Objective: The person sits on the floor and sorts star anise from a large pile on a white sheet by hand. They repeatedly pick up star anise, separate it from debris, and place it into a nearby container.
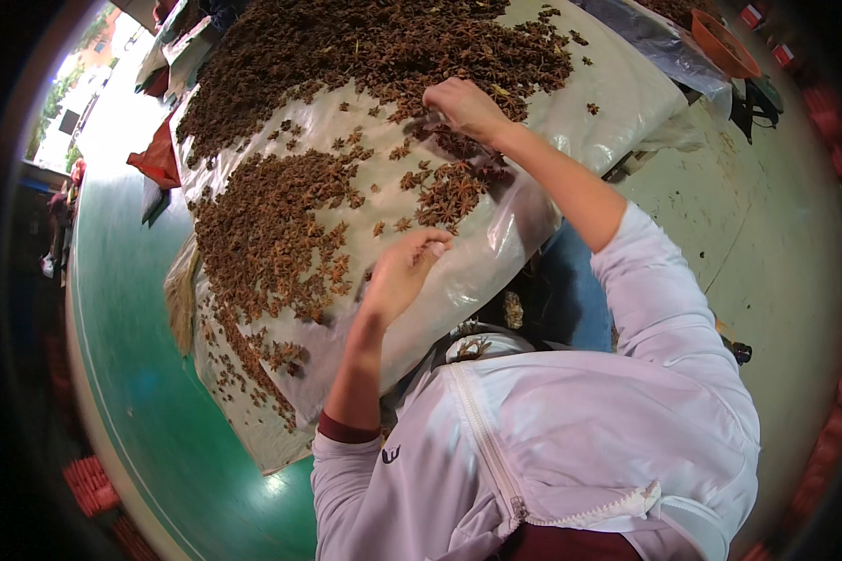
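Star anise pods lie on a pale plastic sheet. A large dark heap [393, 42] spreads along the far side, a browner pile [266, 224] lies at the left, and a small loose group [452, 193] sits between my hands. My left hand [407, 270] is low over the sheet [456, 280] just below the small group, fingers curled; whether it holds a pod is unclear. My right hand [463, 105] is at the near edge of the large heap, its fingers bent down and partly hidden, so their grasp cannot be made out.
An orange bowl [724, 45] stands at the upper right beside clear plastic. A red bag [158, 154] and a straw broom head [181, 301] are along the sheet's left side. Below is a green floor [147, 379]. Red sacks [91, 484] lie at the lower left.
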The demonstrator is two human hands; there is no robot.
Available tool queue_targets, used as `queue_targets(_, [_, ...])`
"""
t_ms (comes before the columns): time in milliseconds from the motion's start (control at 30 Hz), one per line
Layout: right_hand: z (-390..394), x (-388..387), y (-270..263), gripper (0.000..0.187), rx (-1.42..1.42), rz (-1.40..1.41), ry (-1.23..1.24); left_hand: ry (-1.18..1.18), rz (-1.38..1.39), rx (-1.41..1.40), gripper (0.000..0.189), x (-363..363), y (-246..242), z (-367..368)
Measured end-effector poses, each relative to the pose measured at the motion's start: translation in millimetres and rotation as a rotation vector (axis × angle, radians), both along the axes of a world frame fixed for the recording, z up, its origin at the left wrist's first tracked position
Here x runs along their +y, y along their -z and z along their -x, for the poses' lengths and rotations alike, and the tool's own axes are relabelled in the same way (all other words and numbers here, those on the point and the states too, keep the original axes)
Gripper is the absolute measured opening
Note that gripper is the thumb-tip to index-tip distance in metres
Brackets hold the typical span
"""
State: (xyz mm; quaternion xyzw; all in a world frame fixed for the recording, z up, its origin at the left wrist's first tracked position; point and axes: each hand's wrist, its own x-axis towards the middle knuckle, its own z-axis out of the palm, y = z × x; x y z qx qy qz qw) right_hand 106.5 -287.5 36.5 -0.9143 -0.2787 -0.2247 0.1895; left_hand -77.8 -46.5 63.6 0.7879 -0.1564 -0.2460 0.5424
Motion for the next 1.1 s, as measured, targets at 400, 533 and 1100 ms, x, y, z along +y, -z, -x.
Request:
queue_targets(400, [65, -36, -18, 0.018, 0.497, 0.002, 0.189, -0.194, -0.004, -0.039, 0.020, -12, 11, -10])
queue_targets(533, [61, -26, 23, 0.017, 0.162, 0.030, 0.156, -0.245, -0.108, -0.106, 0.020, -12, 9, -11])
queue_targets(1100, [144, -12, -41, 0.022, 0.552, -0.359, 0.065, -0.255, -0.229, -0.708, 0.016, -27, 32, -63])
